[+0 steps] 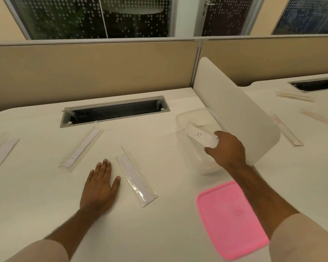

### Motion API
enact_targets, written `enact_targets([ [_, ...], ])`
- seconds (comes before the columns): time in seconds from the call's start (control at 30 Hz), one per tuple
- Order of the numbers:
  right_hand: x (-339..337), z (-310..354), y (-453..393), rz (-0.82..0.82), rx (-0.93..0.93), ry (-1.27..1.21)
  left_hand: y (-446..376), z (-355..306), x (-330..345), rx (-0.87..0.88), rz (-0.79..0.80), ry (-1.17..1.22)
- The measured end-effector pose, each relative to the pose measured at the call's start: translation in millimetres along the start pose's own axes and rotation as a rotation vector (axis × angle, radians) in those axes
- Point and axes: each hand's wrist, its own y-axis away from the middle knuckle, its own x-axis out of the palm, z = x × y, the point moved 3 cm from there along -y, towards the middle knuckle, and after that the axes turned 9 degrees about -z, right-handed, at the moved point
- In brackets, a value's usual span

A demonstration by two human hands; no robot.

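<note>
Desk scene, head view: person's R hand (227, 148) grips one end of a clear label strip (199, 136) w/ paper insert reading "CAT". The strip is tilted, its far end dipping inside the clear container (180, 120). Fingertips curl under the strip & are mostly hidden. The container's walls are see-through & hard to trace, and its near edge is covered by the wrist, so can't tell if the strip touches the bottom.

L hand (98, 188) lies flat on the white desk (159, 233), well left of the container, fingers straight, holding nothing. Between it & the container lies a second strip (136, 178). A third strip (81, 148) is further left, and a fourth strip (0, 156) is cut off at the frame edge. Their writing is too faint to read.

Pink lid (229, 218) sits on the near side of the container, partly under the R forearm. White divider (235, 114) stands just right of the container, w/ more strips (286, 129) beyond it, blurred.
</note>
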Motion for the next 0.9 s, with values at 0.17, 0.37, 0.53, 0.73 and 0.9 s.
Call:
enact_targets([
  [0.17,8,8,-6,0.198,0.064,0.076,0,-1,-1,-0.007,-0.011,-0.001],
  [0.37,23,19,-22,0.517,0.095,0.187,1,-3,-3,-0.014,-0.014,0.006],
  [0.53,37,19,-26,0.578,0.04,0.235,2,-3,-3,-0.017,-0.014,0.004],
  [0.73,49,18,-28,0.646,0.03,0.328,0,-3,-3,-0.015,-0.023,0.001],
  [0.9,54,15,-27,0.673,0.031,0.337,3,-6,-5,-0.021,-0.026,0.006],
])
